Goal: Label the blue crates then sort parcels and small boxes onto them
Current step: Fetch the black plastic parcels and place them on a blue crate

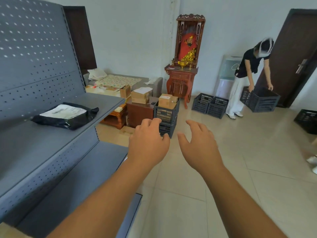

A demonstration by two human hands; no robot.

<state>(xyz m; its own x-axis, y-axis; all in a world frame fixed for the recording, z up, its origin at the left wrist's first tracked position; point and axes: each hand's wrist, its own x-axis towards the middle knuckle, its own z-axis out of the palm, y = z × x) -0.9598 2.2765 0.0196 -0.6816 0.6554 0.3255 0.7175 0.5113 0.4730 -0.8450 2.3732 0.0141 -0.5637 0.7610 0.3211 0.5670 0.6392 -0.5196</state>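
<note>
Pale walls and a beige tiled floor frame a storeroom: grey perforated shelving at nine o'clock, a carved red wooden shrine at twelve, a dark door at two.

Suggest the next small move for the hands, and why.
Probably step forward and take hold of the stacked crates. Both the left hand and the right hand are open, empty and stretched toward them, still short of the crates, whose top one holds small boxes.
</note>
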